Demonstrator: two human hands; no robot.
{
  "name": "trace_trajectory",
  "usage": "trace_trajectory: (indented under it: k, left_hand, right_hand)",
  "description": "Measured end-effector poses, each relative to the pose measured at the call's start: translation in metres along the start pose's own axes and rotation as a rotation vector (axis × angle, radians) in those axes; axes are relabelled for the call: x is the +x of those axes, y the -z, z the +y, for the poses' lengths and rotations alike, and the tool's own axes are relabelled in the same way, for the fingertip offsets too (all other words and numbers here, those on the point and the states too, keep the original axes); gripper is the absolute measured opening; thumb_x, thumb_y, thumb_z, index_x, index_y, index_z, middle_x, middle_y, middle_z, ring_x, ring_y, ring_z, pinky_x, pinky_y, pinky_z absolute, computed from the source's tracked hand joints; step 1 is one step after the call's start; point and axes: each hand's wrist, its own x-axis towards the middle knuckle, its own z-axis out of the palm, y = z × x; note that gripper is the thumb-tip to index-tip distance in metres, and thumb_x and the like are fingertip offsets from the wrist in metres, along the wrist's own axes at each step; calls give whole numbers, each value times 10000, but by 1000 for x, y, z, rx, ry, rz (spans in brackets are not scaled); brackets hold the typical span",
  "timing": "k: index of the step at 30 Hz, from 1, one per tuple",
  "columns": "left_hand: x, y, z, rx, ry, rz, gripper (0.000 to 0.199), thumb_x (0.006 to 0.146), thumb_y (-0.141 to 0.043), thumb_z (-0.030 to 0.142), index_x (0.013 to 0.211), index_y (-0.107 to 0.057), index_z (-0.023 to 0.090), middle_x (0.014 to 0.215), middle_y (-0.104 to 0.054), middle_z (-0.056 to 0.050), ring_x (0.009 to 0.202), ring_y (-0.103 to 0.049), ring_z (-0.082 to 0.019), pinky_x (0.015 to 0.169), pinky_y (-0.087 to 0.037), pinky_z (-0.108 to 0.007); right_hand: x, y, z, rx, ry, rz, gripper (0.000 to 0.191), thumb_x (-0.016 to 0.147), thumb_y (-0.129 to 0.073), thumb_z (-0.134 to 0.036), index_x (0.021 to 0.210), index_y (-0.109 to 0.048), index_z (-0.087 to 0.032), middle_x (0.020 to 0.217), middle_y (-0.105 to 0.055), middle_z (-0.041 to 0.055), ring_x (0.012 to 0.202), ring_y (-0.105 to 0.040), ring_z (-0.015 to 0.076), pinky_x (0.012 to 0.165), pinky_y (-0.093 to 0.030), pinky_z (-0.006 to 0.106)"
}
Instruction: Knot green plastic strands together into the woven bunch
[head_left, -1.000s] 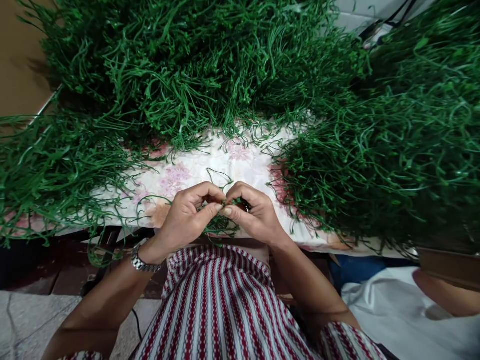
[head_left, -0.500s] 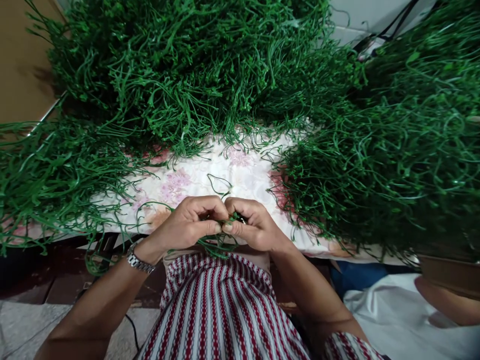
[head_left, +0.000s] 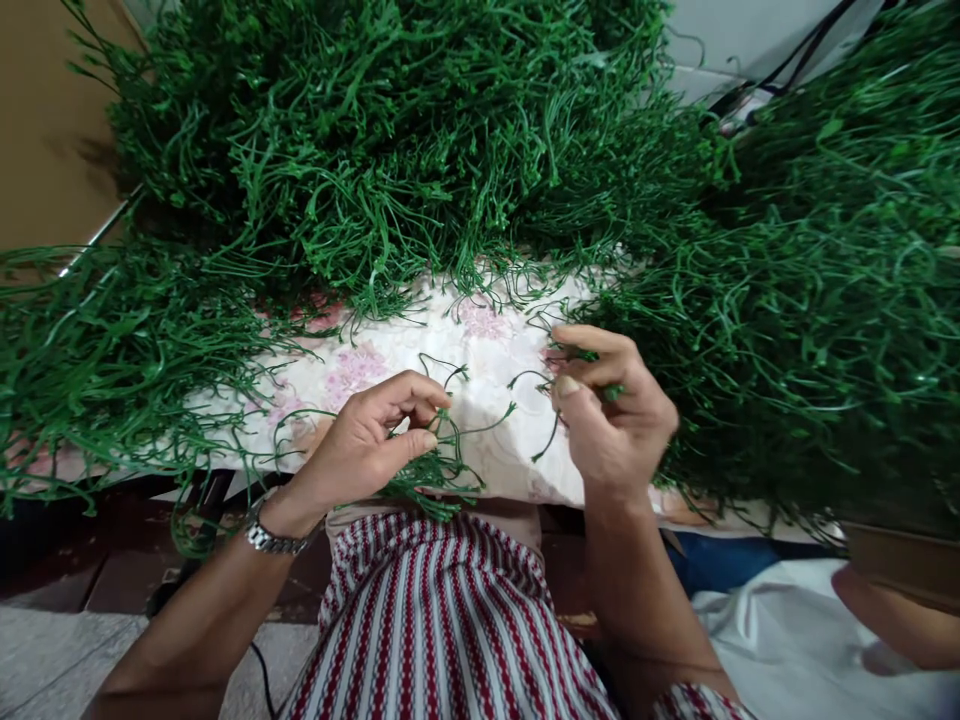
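My left hand (head_left: 390,430) is above the table's front edge, thumb and fingers pinched on thin green plant stems with budded tips. Below its fingers hangs a small bunch of green stems (head_left: 431,485), partly hidden by the hand. My right hand (head_left: 619,410) is raised to the right, beside the right-hand heap. Its thumb is bent toward the fingers, and a thin green sprig (head_left: 556,440) sticks out from the fingertips to the left. A loose curved stem (head_left: 442,367) lies on the flowered cloth between the hands.
A large heap of green stems (head_left: 390,130) covers the back of the table. More stems are piled at the left (head_left: 135,350) and at the right (head_left: 787,330). A flowered white cloth (head_left: 487,350) covers the table. At lower right sits another person in pale clothing (head_left: 795,620).
The hands were together, pinching stems. My right hand has moved away to the right and up, with a sprig at its fingertips. My left hand has stayed nearly in place.
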Motion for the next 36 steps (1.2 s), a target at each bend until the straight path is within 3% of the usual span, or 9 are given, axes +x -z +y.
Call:
trace_trajectory:
  k: [4,7,14,18,21,24,27,32,36]
  left_hand:
    - [-1,-9,4,89,-39,22,241,727,-596,56,903,-567,219,759,-568,35,725,-546,-68,674,-416,-149]
    - [-2,-15,3,38,-86,63,219,720,-607,56,868,-561,210,771,-572,36,728,-562,-66,680,-432,-142]
    - [0,-19,1,-34,-105,243,100,727,-648,138,811,-615,179,730,-620,15,671,-577,-83,625,-452,-160]
    - [-1,-22,1,16,-124,319,93,745,-632,144,826,-619,187,739,-636,13,690,-576,-90,648,-448,-173]
    - [-1,-24,-1,94,-153,351,96,766,-597,147,852,-616,184,758,-638,2,703,-575,-108,666,-447,-202]
    - [-1,-22,-2,199,-157,319,109,780,-555,137,863,-610,182,767,-635,-1,706,-568,-115,676,-439,-210]
    - [0,-17,1,283,-109,181,112,777,-532,131,856,-601,172,768,-629,-5,709,-561,-121,668,-427,-212]
    - [4,-11,9,431,-145,31,148,751,-471,65,654,-528,161,618,-505,21,594,-464,-99,571,-343,-217]
    - [3,-7,7,242,-150,-18,178,739,-477,47,604,-516,157,569,-445,27,552,-419,-90,538,-308,-226]
  right_hand:
    - [-2,-7,-19,-74,200,-291,137,750,-560,-57,733,-487,-172,873,-642,60,767,-608,142,623,-452,252]
    - [-6,-22,-16,-25,194,-472,91,792,-507,-82,781,-469,-165,1020,-604,113,940,-583,167,738,-464,285]
    - [-18,-36,0,-1,45,-472,30,867,-451,-179,896,-449,-171,784,-530,20,702,-517,104,632,-430,222]
    - [-17,-36,-8,-37,17,-500,137,889,-447,-215,1014,-460,-161,849,-547,37,726,-516,109,649,-420,223]
    - [-14,-38,-10,-84,64,-524,112,882,-471,-229,965,-490,-157,829,-534,50,775,-506,138,680,-416,247]
    - [-13,-37,-8,-198,117,-530,61,879,-463,-207,866,-498,-159,771,-495,44,738,-471,143,648,-392,253]
    - [-10,-33,-7,-287,204,-590,96,882,-452,-213,817,-499,-159,738,-471,37,701,-446,141,616,-365,250]
    - [0,-25,-15,-502,279,-734,81,808,-453,-140,739,-490,-161,708,-452,28,626,-393,133,558,-298,262]
    - [2,-27,-16,-275,198,-768,80,790,-457,-121,729,-490,-161,696,-448,17,628,-409,122,568,-307,254]
